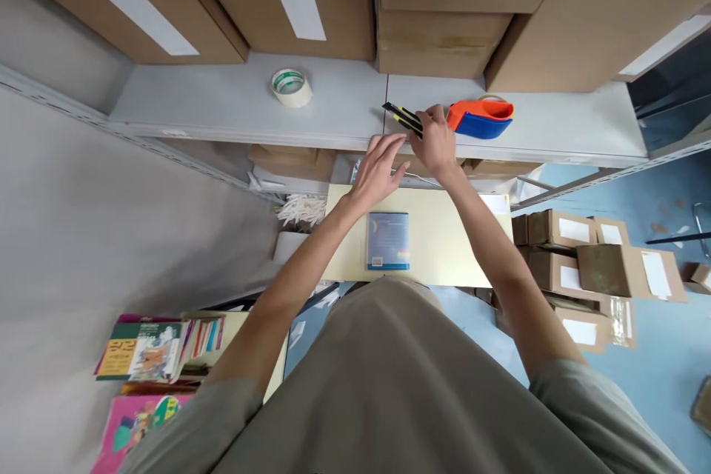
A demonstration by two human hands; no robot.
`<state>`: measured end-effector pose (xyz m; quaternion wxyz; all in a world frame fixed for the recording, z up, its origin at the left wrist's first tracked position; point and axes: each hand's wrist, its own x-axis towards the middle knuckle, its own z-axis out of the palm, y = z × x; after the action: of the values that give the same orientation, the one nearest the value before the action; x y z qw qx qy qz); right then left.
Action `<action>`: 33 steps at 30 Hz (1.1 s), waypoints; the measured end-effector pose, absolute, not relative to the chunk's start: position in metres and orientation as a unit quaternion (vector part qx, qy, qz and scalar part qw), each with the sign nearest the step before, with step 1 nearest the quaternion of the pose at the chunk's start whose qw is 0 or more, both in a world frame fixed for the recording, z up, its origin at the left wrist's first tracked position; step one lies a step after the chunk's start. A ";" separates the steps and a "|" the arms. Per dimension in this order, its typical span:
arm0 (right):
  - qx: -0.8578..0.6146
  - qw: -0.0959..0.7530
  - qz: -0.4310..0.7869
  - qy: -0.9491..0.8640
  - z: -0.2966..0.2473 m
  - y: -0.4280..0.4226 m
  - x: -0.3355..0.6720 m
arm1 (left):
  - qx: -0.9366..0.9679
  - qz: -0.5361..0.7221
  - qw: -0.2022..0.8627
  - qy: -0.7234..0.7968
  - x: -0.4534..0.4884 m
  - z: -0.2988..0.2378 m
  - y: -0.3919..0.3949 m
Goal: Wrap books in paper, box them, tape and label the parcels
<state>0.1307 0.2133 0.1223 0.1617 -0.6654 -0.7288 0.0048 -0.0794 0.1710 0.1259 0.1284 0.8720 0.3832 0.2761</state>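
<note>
My right hand (pixel 435 139) is closed around a black-and-yellow box cutter (pixel 404 117) at the front edge of the grey shelf (pixel 344 100). Its tip points left, and the fingers hide its other end. Just right of that hand lies an orange-and-blue tape dispenser (pixel 481 118). Fingers loosely spread, my left hand (pixel 378 169) is at the shelf's front edge beside the right hand, with nothing held. Below both hands, a blue book (pixel 388 241) rests flat on the pale yellow table (pixel 444 237).
A roll of tape (pixel 292 88) sits on the shelf's left part. Large cardboard boxes (pixel 311 7) line the back of the shelf. Books (pixel 145 349) are stacked at lower left, and labelled cartons (pixel 563 270) are piled on the floor at right.
</note>
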 end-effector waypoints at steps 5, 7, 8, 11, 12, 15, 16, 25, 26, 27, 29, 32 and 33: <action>-0.630 0.253 0.025 -0.734 0.088 0.279 0.138 | 0.858 0.294 0.141 0.396 -0.071 0.118 0.162; -0.604 0.299 0.039 -0.738 0.081 0.295 0.139 | 0.853 0.291 0.154 0.404 -0.076 0.106 0.153; -0.592 0.314 0.046 -0.740 0.080 0.299 0.139 | 0.850 0.286 0.161 0.412 -0.081 0.097 0.148; -0.590 0.328 0.047 -0.737 0.077 0.292 0.136 | 0.833 0.259 0.184 0.452 -0.103 0.059 0.136; -0.590 0.332 0.043 -0.735 0.074 0.281 0.133 | 0.825 0.247 0.191 0.472 -0.114 0.042 0.131; -0.570 0.354 0.062 -0.739 0.041 0.221 0.121 | 0.790 0.188 0.220 0.540 -0.145 -0.015 0.108; -0.563 0.354 0.090 -0.741 0.022 0.194 0.118 | 0.776 0.163 0.237 0.562 -0.155 -0.035 0.097; -0.757 0.115 0.451 -0.459 -0.141 -0.001 0.102 | 0.591 0.053 0.468 0.655 -0.155 -0.144 0.022; -0.762 0.109 0.463 -0.440 -0.145 -0.005 0.100 | 0.583 0.050 0.468 0.662 -0.152 -0.148 0.022; -0.766 0.109 0.470 -0.425 -0.148 -0.008 0.099 | 0.579 0.047 0.467 0.667 -0.150 -0.152 0.023; -0.776 0.114 0.479 -0.394 -0.153 -0.007 0.099 | 0.569 0.045 0.466 0.676 -0.147 -0.157 0.026; -0.786 0.132 0.497 -0.343 -0.160 -0.001 0.104 | 0.560 0.043 0.465 0.684 -0.147 -0.160 0.028; -0.784 0.141 0.506 -0.330 -0.162 0.000 0.106 | 0.558 0.042 0.466 0.685 -0.147 -0.161 0.028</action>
<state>0.1058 -0.0001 -0.1625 0.1409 -0.7843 -0.3303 0.5060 -0.1469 0.0278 -0.1605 0.4660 0.5584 0.6850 0.0423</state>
